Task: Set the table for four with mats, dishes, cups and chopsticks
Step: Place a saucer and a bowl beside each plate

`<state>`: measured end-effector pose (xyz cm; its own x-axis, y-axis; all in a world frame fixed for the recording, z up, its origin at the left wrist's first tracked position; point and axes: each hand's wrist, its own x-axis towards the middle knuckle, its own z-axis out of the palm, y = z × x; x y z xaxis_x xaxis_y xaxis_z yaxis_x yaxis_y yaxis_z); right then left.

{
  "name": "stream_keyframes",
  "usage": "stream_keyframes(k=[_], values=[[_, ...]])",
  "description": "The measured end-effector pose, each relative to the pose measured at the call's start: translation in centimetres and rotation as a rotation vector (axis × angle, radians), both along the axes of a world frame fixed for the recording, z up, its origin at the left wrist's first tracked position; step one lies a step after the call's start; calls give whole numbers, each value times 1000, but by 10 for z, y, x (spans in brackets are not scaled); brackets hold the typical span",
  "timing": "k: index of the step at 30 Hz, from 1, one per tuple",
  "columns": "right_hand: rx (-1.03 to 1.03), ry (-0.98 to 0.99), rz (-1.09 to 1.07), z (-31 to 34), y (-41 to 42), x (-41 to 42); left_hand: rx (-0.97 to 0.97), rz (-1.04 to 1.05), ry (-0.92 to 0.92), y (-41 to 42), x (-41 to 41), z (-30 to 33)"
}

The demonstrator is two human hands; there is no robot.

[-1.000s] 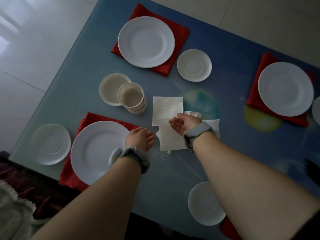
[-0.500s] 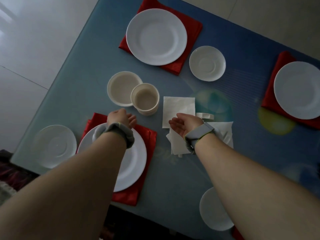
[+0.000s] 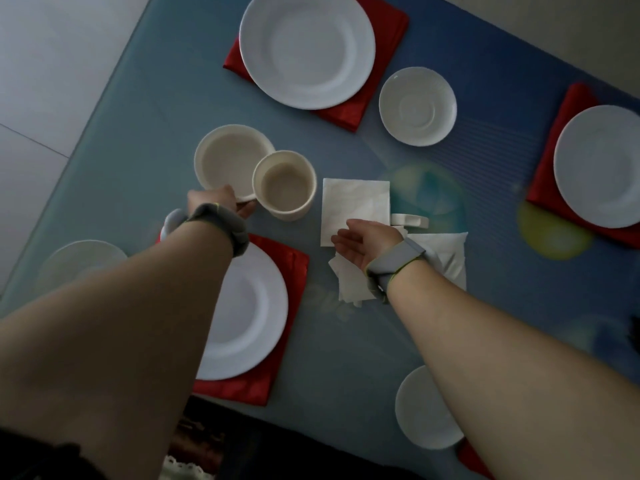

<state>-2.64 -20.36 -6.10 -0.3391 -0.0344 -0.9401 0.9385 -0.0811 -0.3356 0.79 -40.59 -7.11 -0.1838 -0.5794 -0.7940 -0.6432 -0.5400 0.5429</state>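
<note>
My left hand pinches the near rim of a cream bowl in the middle of the blue table. A stack of cream cups stands against the bowl's right side. My right hand lies palm up with fingers apart over white napkins, holding nothing. White plates sit on red mats: a far one, a near one under my left forearm, and one at the right. No chopsticks are visible.
Small white saucers lie beside the settings: far, near right and near left. A small white piece rests by the napkins. The table's near edge runs just below the near mat. Tiled floor lies to the left.
My left hand has moved from the near plate forward and left to the cream bowl's rim and closed on it. The right hand stays over the napkins. The view has shifted closer.
</note>
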Motion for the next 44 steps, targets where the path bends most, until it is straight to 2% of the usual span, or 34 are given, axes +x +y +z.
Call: stream_keyframes(k=[3, 9, 12, 15, 18, 21, 25, 27, 32, 39, 42, 44], values=[[15, 14, 18, 9, 5, 2, -17, 160, -18, 5, 12, 14], [57, 79, 236, 50, 12, 30, -122, 155, 5, 30, 66, 70], [56, 161, 375, 64, 13, 48, -177, 51, -54, 54, 92, 82], [40, 281, 535, 88, 19, 73, -146, -171, -43, 83, 123, 97], [210, 491, 793, 112, 41, 100, -135, -358, -15, 124, 153, 120], [345, 624, 893, 133, 66, 111, -131, -362, 35, 156, 168, 135], [480, 676, 1056, 149, 94, 121, -77, -390, 104, 181, 182, 146], [532, 705, 1092, 157, 100, 130, -26, -383, 124, 189, 190, 156], [588, 704, 1149, 161, 103, 137, 320, -278, 267, 192, 201, 169], [589, 582, 1149, 155, 49, 139, 430, -240, 297, 140, 204, 155], [523, 500, 1047, 145, 4, 143, 446, -143, 206, 90, 204, 147], [441, 421, 956, 135, -39, 141, 404, -152, 171, 45, 205, 140]])
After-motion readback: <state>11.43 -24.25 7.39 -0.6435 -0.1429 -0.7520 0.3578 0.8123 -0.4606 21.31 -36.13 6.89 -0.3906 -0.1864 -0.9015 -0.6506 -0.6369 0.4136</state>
